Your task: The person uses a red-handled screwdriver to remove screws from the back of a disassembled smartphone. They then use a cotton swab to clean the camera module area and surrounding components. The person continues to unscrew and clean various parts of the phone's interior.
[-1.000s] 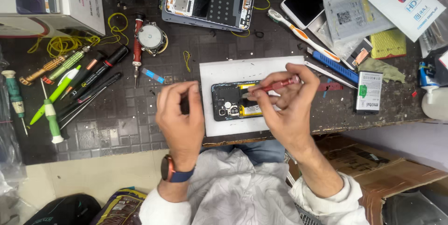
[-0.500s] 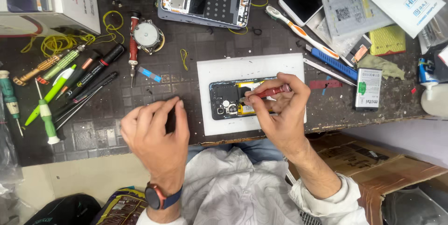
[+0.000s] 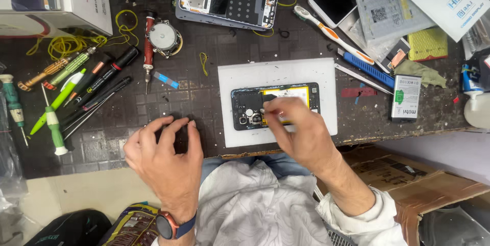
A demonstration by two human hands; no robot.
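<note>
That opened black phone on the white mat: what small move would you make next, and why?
Probably bring the left hand back to steady the opened black phone. It hovers over the bare dark table beside the white mat, while only the right hand works at the phone's insides, so the phone lies unbraced.

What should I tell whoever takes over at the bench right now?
Left hand: empty, fingers spread on the dark mat, off the phone.
Right hand: fingertips on the opened phone; blurred, so any tool in it can't be told.
The phone lies back off, yellow battery showing, on the white sheet.
Screwdrivers lie far left.
Done: back removed. Left: insides still exposed.
</note>
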